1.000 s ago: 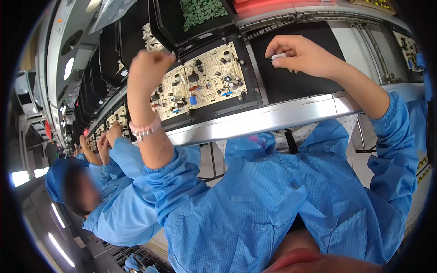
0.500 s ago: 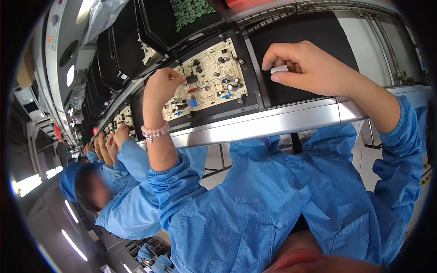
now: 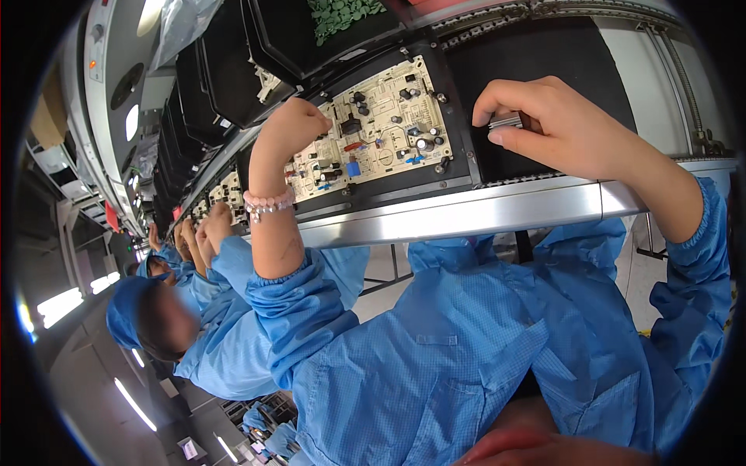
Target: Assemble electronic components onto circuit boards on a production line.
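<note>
My right hand (image 3: pixel 544 124) is closed on a small grey heat sink (image 3: pixel 506 120) with ridged fins. It hovers over a black surface to the right of a cream circuit board (image 3: pixel 392 151). My left hand (image 3: pixel 289 133), with a pink bead bracelet (image 3: pixel 268 203) at its wrist, is over the board's left part. Its fingers are bent together, and anything between them is hidden. The board lies in a black frame (image 3: pixel 458 159) and carries black capacitors, a blue block component (image 3: pixel 353 168) and a red component (image 3: pixel 353 146).
Black bins (image 3: pixel 280 46) line the far side, one with green parts (image 3: pixel 346 17). A metal rail (image 3: pixel 466 217) runs along the near edge. Co-workers in blue (image 3: pixel 217 342) sit at the left, their hands (image 3: pixel 214 225) at further boards. A chain track (image 3: pixel 536 12) runs behind.
The heat sink has turned in my right hand, so its ridged fins now show. The whole view has shifted slightly; my left hand stays over the board's left part.
</note>
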A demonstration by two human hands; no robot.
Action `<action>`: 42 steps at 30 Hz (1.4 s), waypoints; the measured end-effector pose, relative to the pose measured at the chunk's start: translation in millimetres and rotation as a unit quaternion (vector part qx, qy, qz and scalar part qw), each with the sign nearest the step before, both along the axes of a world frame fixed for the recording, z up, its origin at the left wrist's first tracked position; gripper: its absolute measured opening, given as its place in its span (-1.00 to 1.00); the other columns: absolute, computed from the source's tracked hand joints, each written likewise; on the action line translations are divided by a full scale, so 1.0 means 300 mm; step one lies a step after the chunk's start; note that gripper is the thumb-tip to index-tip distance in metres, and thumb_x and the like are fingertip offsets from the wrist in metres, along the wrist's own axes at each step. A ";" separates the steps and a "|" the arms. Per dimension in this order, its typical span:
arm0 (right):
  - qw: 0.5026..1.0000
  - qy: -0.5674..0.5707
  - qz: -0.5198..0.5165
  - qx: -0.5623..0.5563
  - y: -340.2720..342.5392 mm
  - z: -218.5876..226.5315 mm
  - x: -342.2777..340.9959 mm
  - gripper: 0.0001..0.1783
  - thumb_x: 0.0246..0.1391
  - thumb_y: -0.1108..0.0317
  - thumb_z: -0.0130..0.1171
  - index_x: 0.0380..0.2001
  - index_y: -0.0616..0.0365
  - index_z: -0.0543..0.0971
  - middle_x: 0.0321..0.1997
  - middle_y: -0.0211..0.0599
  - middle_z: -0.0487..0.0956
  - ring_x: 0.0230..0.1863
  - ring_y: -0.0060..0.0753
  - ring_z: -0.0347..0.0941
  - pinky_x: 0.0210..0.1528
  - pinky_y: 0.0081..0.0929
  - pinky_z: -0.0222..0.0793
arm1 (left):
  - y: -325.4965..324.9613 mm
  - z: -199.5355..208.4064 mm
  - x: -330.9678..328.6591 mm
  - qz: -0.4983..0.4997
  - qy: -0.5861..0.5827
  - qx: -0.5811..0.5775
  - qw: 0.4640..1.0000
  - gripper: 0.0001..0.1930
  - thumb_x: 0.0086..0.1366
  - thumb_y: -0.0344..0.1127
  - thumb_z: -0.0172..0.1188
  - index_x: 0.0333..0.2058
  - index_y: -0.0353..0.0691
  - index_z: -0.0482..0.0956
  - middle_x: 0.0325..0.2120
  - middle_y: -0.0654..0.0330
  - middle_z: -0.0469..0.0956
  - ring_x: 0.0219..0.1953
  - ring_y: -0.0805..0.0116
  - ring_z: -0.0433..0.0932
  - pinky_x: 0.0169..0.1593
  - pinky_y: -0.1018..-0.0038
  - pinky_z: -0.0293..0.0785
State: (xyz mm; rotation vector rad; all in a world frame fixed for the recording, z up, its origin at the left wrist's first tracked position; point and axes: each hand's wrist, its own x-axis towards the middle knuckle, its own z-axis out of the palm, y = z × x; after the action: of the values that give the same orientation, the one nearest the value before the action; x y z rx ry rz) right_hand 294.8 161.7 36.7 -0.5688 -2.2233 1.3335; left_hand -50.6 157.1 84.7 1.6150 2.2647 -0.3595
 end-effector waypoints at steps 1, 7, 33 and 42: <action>1.000 0.001 0.000 -0.001 -0.001 -0.001 -0.001 -0.83 0.10 0.48 0.11 -0.22 0.23 0.47 -0.53 -0.29 0.46 -0.55 -0.46 0.37 -0.48 -0.52 0.25 | 0.008 0.000 -0.004 0.000 0.001 -0.001 1.000 -0.72 0.01 -0.19 0.31 -0.39 -0.31 0.68 -0.54 0.01 0.62 -0.45 0.20 0.60 -0.28 0.35 0.47; 0.999 -0.042 0.001 -0.024 -0.007 0.020 0.036 -0.83 0.10 0.47 0.11 -0.22 0.24 0.46 -0.52 -0.26 0.47 -0.54 -0.41 0.40 -0.48 -0.48 0.26 | 0.039 -0.003 0.041 -0.007 -0.036 -0.014 0.999 -0.72 -0.05 -0.23 0.32 -0.42 -0.35 0.67 -0.58 0.06 0.59 -0.48 0.25 0.56 -0.33 0.36 0.46; 0.997 0.027 -0.008 0.070 -0.011 -0.006 0.023 -0.79 0.03 0.52 0.11 -0.21 0.23 0.46 -0.55 -0.23 0.46 -0.59 -0.34 0.39 -0.52 -0.42 0.22 | 0.057 -0.011 0.060 0.002 -0.178 -0.011 0.984 -0.81 0.01 -0.30 0.32 -0.50 -0.35 0.68 -0.64 0.32 0.53 -0.55 0.59 0.37 -0.44 0.58 0.26; 0.996 -0.078 -0.033 -0.027 0.003 0.046 0.021 -0.81 0.07 0.47 0.16 -0.21 0.23 0.48 -0.49 -0.36 0.49 -0.55 -0.61 0.38 -0.52 -0.59 0.26 | 0.050 0.000 0.129 -0.095 -0.047 0.031 0.994 -0.76 -0.01 -0.28 0.33 -0.69 -0.31 0.56 -0.79 0.24 0.41 -0.69 0.48 0.33 -0.54 0.49 0.25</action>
State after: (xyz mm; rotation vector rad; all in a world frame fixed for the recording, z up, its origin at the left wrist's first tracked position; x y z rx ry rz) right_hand 301.2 162.7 50.6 -0.7835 -2.2758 1.3614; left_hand -11.8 172.1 84.7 1.8461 2.0789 -0.2561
